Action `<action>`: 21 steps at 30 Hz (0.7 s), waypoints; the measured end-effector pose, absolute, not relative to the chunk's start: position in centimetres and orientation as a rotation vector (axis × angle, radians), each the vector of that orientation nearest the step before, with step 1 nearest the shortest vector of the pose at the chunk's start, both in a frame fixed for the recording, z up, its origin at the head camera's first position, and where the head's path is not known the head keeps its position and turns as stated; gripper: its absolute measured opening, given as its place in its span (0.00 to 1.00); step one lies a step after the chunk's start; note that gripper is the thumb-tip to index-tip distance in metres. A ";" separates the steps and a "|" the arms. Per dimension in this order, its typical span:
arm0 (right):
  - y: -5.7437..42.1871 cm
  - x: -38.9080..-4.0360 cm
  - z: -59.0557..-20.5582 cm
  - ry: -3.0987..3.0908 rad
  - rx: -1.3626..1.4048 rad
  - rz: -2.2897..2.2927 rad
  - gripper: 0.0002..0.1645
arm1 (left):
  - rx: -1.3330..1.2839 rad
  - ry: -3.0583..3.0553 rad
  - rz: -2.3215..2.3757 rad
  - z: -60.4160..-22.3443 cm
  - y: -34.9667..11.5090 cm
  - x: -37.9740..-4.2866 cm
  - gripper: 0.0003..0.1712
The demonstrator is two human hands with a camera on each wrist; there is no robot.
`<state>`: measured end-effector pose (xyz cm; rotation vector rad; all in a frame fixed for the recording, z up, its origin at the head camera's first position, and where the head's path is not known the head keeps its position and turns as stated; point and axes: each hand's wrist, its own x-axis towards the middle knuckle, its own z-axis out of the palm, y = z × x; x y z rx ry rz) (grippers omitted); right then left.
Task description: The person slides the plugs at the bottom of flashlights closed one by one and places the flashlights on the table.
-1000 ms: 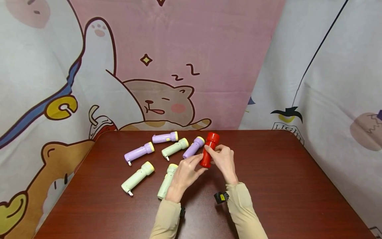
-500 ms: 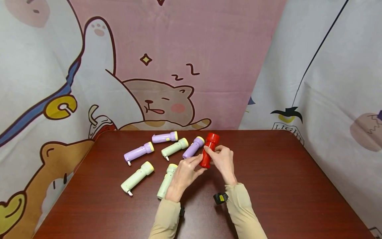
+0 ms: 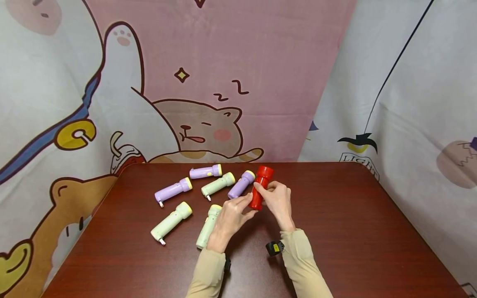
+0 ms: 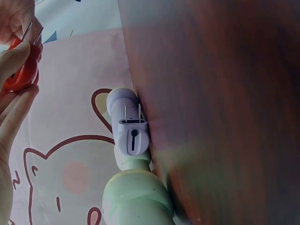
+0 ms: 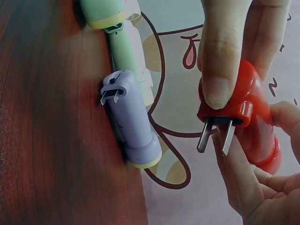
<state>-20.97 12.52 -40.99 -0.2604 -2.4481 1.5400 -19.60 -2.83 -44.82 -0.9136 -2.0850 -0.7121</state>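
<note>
A red flashlight (image 3: pixel 264 173) is held up above the table, its wide head pointing away. My left hand (image 3: pixel 231 217) pinches its tail end. Higher on the barrel my right hand (image 3: pixel 278 202) grips it, thumb on top. In the right wrist view two metal plug prongs (image 5: pixel 228 137) stand out from the tail of the red flashlight (image 5: pixel 258 124), and the left thumb (image 5: pixel 218 93) presses right beside them. A purple flashlight (image 3: pixel 241 184) lies just left of the red one. A pale green flashlight (image 3: pixel 207 228) is partly hidden by my left hand.
On the left half of the brown table (image 3: pixel 354 231) lie more flashlights: two purple ones (image 3: pixel 173 190), (image 3: pixel 205 171) and two pale green ones (image 3: pixel 171 222), (image 3: pixel 218 184). Several have plug prongs (image 3: pixel 162 241) folded out. A cartoon-printed cloth (image 3: pixel 275 82) hangs behind the table.
The red flashlight and both hands have shifted very slightly in the head view. Both hands keep the same hold, and the other flashlights stay where they were.
</note>
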 end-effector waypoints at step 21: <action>12.3 -20.7 -40.7 -2.455 -0.262 1.503 0.25 | -0.927 -2.042 -0.716 -44.8 -2.9 -19.5 0.25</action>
